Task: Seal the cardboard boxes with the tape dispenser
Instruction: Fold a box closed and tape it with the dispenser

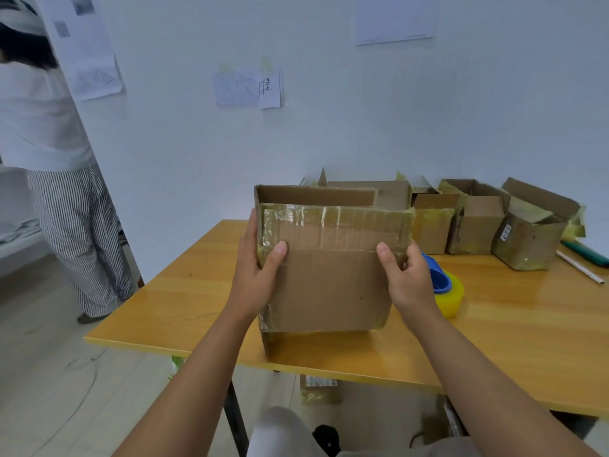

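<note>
A cardboard box (329,285) is being gripped at its sides by both hands, left hand (255,275) and right hand (410,282). Its inside cannot be seen. It is being held above the desk (197,301).

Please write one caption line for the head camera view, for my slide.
Both hands, left hand and right hand, hold an open cardboard box over the table, tape dispenser beside it.
</note>
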A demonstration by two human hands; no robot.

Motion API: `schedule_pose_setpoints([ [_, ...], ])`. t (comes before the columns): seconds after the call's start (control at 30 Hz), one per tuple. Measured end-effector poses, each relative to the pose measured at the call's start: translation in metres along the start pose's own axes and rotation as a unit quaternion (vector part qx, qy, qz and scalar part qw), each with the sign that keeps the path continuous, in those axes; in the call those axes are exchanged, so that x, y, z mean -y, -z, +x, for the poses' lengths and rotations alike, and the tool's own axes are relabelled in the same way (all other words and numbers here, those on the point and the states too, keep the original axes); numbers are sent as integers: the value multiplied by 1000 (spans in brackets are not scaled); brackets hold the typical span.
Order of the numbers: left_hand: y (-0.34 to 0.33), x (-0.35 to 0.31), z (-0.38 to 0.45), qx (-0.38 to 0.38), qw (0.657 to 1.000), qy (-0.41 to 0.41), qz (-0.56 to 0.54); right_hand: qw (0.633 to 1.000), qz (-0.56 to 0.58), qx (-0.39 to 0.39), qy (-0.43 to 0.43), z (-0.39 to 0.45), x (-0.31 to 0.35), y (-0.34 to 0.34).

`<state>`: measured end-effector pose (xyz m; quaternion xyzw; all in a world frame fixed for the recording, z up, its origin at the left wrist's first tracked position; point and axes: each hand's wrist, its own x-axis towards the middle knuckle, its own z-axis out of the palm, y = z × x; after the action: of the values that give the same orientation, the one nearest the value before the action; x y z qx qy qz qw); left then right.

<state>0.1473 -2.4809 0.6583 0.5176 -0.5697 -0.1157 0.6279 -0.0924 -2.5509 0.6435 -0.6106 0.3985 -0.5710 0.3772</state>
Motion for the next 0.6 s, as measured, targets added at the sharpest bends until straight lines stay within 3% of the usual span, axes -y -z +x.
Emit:
schedule_pose_setpoints([
  [0.17,8,-5,0,5,1000,-14,-21,999,27,35,28,-2,17,0],
  [0.37,5,-7,1,23,998,2,-59,995,7,6,101,7,37,2],
  [0.6,12,13,-9,-36,996,34,-72,990,-72,30,117,13,37,-24],
])
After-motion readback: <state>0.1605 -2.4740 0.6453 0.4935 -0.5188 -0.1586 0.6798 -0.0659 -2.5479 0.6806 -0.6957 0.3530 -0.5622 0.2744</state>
